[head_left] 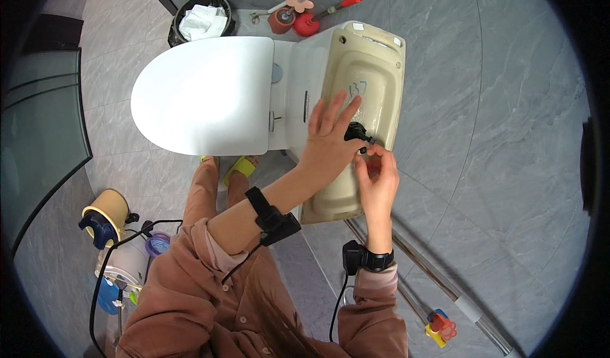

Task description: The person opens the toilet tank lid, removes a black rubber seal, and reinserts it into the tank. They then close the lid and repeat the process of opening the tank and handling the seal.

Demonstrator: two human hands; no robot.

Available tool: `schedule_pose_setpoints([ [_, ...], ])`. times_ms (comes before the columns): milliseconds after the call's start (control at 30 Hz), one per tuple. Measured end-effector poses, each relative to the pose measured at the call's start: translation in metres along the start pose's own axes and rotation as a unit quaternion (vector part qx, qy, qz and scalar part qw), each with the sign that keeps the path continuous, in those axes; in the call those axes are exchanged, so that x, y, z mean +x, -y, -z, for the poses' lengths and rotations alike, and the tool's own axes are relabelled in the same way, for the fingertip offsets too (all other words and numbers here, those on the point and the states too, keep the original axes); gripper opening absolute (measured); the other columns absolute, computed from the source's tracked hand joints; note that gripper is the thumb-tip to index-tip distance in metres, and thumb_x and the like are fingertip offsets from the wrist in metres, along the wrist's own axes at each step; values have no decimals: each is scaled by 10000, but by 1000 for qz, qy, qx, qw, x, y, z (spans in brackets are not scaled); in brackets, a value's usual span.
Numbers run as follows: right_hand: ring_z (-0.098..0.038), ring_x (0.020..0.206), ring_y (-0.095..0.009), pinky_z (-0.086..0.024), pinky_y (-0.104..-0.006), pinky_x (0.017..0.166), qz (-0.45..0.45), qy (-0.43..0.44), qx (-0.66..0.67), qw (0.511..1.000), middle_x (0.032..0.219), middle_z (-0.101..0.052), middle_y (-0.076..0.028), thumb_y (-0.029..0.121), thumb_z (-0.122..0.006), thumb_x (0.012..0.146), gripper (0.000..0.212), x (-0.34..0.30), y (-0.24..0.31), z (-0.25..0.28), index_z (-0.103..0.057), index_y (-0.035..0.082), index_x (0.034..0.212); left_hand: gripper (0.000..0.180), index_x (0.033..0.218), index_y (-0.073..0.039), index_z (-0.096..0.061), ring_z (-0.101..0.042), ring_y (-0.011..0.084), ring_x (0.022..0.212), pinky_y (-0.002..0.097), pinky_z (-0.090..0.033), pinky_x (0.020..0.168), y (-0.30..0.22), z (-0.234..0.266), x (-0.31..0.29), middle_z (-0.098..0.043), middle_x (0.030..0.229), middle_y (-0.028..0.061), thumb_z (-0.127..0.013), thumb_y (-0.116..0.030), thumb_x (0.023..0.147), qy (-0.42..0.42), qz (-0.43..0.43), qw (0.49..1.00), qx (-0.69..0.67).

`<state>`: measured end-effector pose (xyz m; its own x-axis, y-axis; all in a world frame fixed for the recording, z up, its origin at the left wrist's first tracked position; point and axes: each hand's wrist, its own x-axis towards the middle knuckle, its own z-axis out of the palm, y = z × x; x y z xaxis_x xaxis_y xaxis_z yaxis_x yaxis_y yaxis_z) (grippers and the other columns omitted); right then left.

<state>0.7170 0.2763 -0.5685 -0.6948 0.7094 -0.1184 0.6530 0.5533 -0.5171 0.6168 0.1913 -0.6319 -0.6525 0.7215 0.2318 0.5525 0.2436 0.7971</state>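
Observation:
A toilet tank lid point(372, 56) lies with its cream, hollow underside up over the tank of a white toilet. A black plastic fitting point(358, 131) stands in the middle of the lid, partly hidden by my hands. My left hand point(327, 135) rests across the lid with its fingers spread, its thumb beside the fitting. At the fitting's near end, my right hand point(379, 177) has thumb and fingertips pinched on a small black part of it. Blue handwriting marks the lid just beyond my left fingertips.
The closed white seat cover point(203, 97) extends left. Behind stand a lined bin point(203, 20), a toilet brush point(283, 20) and a red plunger point(306, 24). Metal rails point(432, 272) run at lower right. Buckets point(109, 209) sit at lower left. Cables hang from my wrist straps.

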Motion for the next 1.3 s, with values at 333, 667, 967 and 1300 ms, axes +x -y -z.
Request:
schedule_pose_setpoints([
  [333, -634, 719, -140, -516, -267, 654, -58, 6, 126, 990, 947, -624, -71, -11, -653, 849, 226, -7, -21, -13, -615, -1, 1071, 146, 745, -153, -634, -179, 337, 1449, 549, -113, 1152, -1, -1, 5, -354, 1512, 90, -752, -227, 700, 6, -8, 1000, -2],
  [667, -640, 693, -191, -509, -309, 601, -27, -11, 27, 999, 849, -622, -107, 91, -708, 842, 215, 7, 4, -13, -569, -16, 965, 270, 944, -145, -587, -180, 363, 1450, 557, -112, 1158, 8, 6, -13, -336, 1507, 127, -743, -188, 728, 13, 39, 998, -49],
  [967, -631, 672, -313, -507, -392, 616, -2, -9, -99, 995, 846, -610, -175, 113, -679, 844, 207, 10, 9, -16, -544, -29, 912, 216, 942, -136, -573, -177, 373, 1447, 559, -152, 1153, 13, 5, -20, -320, 1516, 124, -703, -156, 770, -12, 27, 998, -58],
  [1300, -640, 692, -289, -511, -388, 634, -17, -5, -93, 995, 871, -627, -169, 113, -674, 848, 231, 8, 17, -14, -544, -41, 962, 207, 927, -148, -576, -180, 364, 1447, 553, -154, 1152, 12, 4, -21, -323, 1519, 101, -701, -154, 762, -16, 36, 998, -50],
])
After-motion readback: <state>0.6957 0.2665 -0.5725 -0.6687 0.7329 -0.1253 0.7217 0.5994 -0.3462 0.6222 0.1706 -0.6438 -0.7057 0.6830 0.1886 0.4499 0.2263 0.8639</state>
